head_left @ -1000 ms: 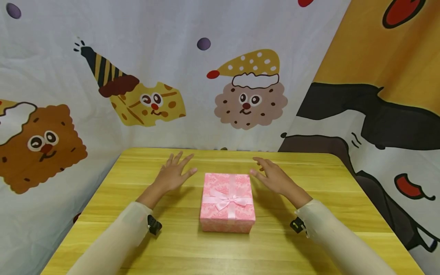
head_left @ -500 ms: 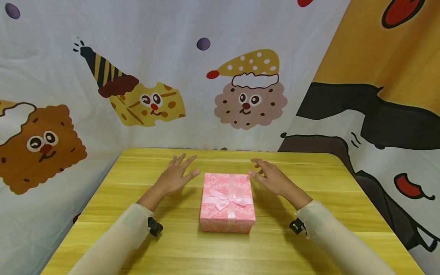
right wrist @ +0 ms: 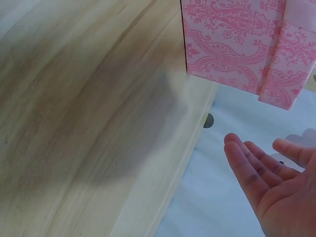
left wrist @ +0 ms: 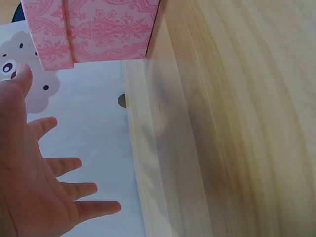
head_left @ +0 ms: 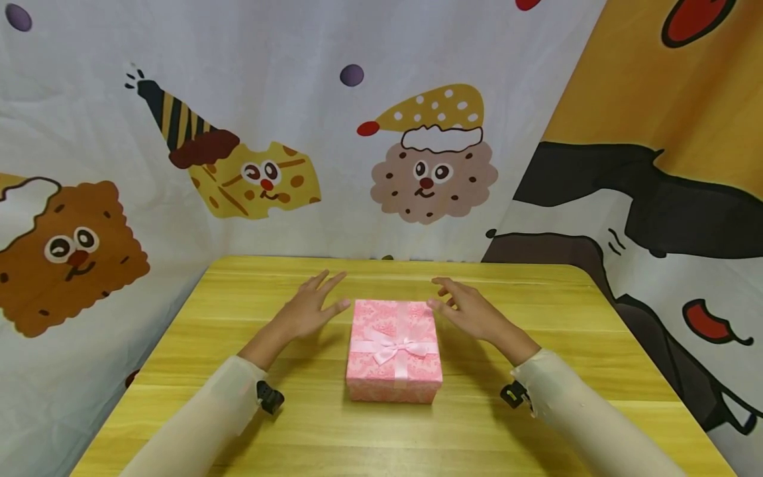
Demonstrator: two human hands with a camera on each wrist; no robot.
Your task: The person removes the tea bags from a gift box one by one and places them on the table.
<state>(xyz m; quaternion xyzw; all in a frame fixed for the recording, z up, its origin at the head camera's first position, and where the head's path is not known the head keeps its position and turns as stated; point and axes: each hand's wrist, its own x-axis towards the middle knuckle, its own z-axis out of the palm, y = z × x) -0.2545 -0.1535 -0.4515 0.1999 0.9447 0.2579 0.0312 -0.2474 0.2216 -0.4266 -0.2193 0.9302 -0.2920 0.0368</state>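
Note:
A pink patterned gift box (head_left: 393, 371) with a pale pink ribbon and bow (head_left: 393, 349) on its lid sits closed on the wooden table. My left hand (head_left: 304, 311) hovers at its far left corner, fingers spread, thumb pointing at the box. On the other side my right hand (head_left: 473, 313) hovers by the far right corner, fingers slightly bent and thumb tip right at the lid's edge. Both hands hold nothing. From the left wrist view, the box side (left wrist: 108, 29) shows above the spread left hand (left wrist: 34, 173); the right wrist view has the right hand (right wrist: 281, 182) below the box.
The yellow wood-grain table (head_left: 393, 437) reaches back to a white cloth (head_left: 286, 40) printed with cartoon snacks. Each sleeve carries a small black device near the wrist, the left one (head_left: 270, 397) and the right one (head_left: 514, 394).
My left hand has drifted slightly to the right, its thumb nearer the box. My right hand has moved slightly left, toward the box. The box has stayed in place.

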